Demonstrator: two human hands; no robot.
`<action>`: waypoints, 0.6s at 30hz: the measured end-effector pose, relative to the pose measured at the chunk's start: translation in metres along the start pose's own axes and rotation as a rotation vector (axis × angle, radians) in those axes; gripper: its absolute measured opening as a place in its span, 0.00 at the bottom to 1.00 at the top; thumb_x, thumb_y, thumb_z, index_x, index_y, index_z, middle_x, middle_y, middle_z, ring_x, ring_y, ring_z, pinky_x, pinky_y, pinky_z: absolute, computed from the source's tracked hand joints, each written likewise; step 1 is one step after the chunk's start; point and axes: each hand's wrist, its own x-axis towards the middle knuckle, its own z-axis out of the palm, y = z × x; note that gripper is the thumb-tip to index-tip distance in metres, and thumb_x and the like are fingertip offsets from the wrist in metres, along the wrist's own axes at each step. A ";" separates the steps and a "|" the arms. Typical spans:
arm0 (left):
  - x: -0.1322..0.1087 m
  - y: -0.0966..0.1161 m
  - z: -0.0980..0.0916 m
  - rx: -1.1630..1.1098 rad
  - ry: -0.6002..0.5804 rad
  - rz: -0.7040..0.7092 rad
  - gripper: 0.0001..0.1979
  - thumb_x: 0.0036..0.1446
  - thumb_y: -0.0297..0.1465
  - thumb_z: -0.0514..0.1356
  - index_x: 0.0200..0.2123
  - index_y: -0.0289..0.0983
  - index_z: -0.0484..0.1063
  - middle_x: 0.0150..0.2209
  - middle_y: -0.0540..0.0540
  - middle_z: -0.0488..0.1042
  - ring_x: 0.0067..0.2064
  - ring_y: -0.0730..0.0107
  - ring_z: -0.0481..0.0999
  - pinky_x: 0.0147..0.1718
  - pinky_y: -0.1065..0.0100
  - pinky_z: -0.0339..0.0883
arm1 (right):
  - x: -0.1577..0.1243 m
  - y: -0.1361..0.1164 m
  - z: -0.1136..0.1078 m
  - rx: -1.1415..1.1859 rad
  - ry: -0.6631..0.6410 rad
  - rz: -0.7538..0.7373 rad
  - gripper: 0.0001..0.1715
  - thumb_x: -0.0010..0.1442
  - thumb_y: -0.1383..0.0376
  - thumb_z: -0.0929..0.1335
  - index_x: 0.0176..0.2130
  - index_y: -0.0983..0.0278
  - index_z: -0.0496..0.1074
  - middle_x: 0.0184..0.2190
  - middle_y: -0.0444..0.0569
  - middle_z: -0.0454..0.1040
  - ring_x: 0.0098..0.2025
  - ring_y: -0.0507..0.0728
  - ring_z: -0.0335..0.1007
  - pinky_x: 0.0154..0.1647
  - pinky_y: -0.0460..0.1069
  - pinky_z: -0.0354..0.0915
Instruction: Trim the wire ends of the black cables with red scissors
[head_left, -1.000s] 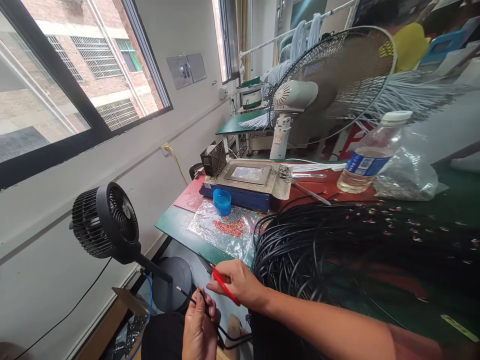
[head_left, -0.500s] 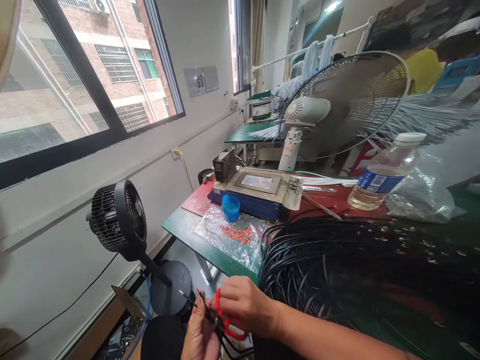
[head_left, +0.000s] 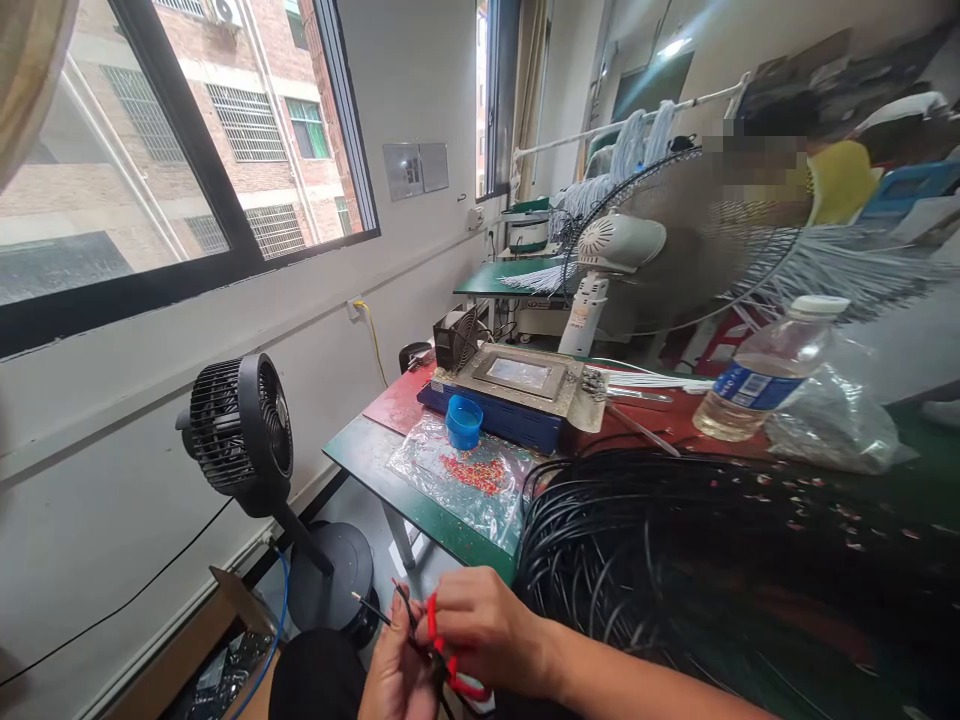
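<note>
Head view — cables (head_left: 373,608) diagonal, tips (head_left: 356,596) up-left

At the grip, the working end of the red-handled tool (head_left: 470,688) is being hidden between the right hand (head_left: 491,625) and the left hand (head_left: 391,672), the latter being cut off by the bottom edge. Left of the grip, the tip of the black cable (head_left: 373,608) is being shown too small for detail; far beyond, rightward, the fan blades (head_left: 690,240) are being blurred.

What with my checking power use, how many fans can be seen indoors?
3: black floor fan at left, white-bodied fan behind the blue-sided machine, small square fan at that machine's left end. Others may be hidden.
</note>
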 end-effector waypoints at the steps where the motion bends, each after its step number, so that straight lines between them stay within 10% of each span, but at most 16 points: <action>1: 0.002 -0.001 -0.003 0.020 0.025 0.041 0.08 0.40 0.28 0.66 0.30 0.38 0.75 0.25 0.50 0.76 0.28 0.76 0.74 0.31 0.72 0.68 | 0.000 0.002 0.001 0.077 0.017 0.096 0.14 0.61 0.65 0.60 0.27 0.65 0.69 0.18 0.43 0.64 0.22 0.49 0.56 0.22 0.46 0.50; 5: 0.009 -0.007 -0.012 0.032 0.061 0.036 0.11 0.35 0.31 0.68 0.28 0.40 0.74 0.23 0.54 0.73 0.27 0.78 0.71 0.33 0.70 0.64 | 0.003 0.009 -0.001 0.227 0.078 0.326 0.15 0.59 0.59 0.62 0.27 0.66 0.68 0.18 0.43 0.60 0.22 0.49 0.57 0.23 0.44 0.53; 18: 0.003 -0.007 -0.007 0.081 0.010 0.003 0.09 0.38 0.32 0.67 0.28 0.39 0.74 0.23 0.52 0.73 0.28 0.77 0.70 0.34 0.70 0.62 | 0.003 0.011 -0.005 -0.003 0.082 0.174 0.12 0.61 0.65 0.60 0.29 0.65 0.69 0.21 0.46 0.68 0.24 0.51 0.61 0.25 0.45 0.56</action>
